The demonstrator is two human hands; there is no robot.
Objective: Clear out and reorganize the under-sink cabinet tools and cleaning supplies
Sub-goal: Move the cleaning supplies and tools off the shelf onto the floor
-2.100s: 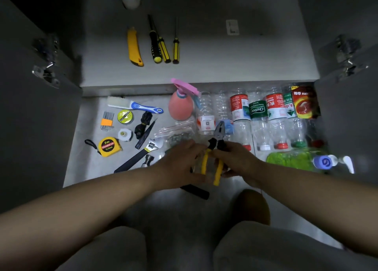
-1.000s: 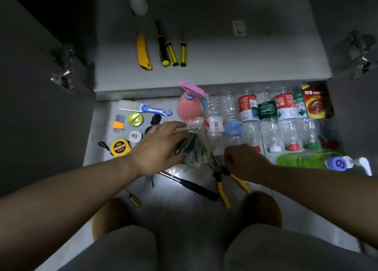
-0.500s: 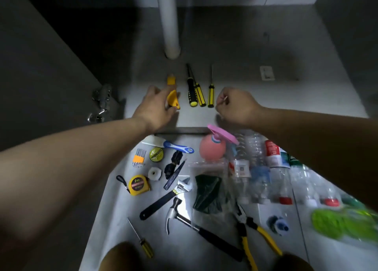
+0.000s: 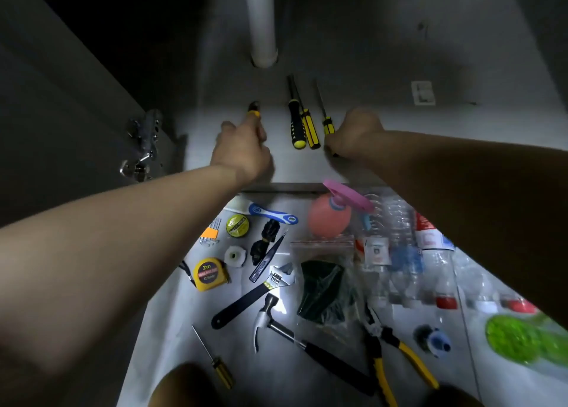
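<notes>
While the screwdrivers [image 4: 302,127] are lying 12-to-6 on the cabinet floor [image 4: 307,167], left hand [image 4: 242,151] is gripping the yellow knife [image 4: 254,112] at their 9 o'clock; right hand [image 4: 353,134], fingers curled, is sitting nearest at 3 o'clock, grasp unclear.

Under my left hand [image 4: 242,151], at eleven o'clock, the knife [image 4: 254,114] shows yellow with a dark tip. At twelve the fat screwdriver [image 4: 295,127] is black with a yellow butt; the middle screwdriver [image 4: 310,130] and thin screwdriver [image 4: 326,125] are yellow striped with black. At seven my tape measure [image 4: 210,274] is yellow, black-faced. The spray bottle [image 4: 330,219] at four is pink, the pliers [image 4: 375,333] at five yellow and black, the blurred blob [image 4: 522,342] beyond them bright green.
</notes>
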